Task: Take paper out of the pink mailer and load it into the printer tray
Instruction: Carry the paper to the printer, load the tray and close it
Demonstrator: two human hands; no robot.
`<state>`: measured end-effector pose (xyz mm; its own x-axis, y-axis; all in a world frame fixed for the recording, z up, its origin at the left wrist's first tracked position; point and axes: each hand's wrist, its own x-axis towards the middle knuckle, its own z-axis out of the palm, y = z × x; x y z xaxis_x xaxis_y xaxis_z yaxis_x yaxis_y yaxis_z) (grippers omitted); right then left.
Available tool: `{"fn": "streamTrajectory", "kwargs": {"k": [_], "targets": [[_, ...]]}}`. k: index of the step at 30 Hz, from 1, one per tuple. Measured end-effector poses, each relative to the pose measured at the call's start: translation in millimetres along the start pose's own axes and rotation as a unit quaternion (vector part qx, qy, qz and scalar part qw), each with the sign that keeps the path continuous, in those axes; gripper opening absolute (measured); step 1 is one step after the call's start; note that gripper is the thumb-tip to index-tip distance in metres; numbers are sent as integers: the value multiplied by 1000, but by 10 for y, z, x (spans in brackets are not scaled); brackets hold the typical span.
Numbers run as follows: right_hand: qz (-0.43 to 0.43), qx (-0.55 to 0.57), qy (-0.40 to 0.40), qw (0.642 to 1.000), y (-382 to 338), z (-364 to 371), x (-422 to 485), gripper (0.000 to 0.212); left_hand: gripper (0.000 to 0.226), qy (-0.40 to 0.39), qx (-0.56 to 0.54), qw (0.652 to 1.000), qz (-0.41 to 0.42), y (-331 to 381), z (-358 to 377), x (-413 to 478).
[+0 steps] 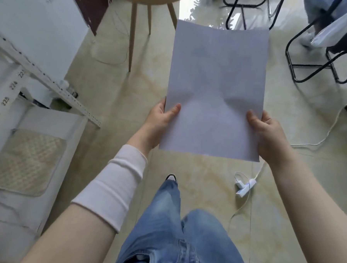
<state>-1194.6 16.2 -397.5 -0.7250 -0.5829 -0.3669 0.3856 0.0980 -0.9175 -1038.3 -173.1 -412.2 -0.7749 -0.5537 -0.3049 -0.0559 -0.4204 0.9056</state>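
A stack of white paper (215, 81) is held out in front of me above the tiled floor, its long side pointing away. My left hand (160, 120) grips its near left edge with the thumb on top. My right hand (269, 134) grips the near right edge the same way. The sheets bow slightly between the two thumbs. Neither the pink mailer nor the printer tray is in view.
A white metal shelf unit (48, 82) with a beige quilted pad (24, 161) stands at the left. Wooden table legs (131, 36) are ahead, black chair frames (312, 64) at the right. A white cable and plug (245, 185) lie on the floor near my feet.
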Motion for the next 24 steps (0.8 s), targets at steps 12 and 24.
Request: {"fn": "streamTrajectory", "kwargs": {"k": [12,24], "targets": [[3,27,42,999,-763,-177,1991,18,28,-59,28,997,-32,569,361,2292],[27,38,42,998,-1713,-843,4288,29,30,-48,49,996,-49,1085,1215,4664]]}}
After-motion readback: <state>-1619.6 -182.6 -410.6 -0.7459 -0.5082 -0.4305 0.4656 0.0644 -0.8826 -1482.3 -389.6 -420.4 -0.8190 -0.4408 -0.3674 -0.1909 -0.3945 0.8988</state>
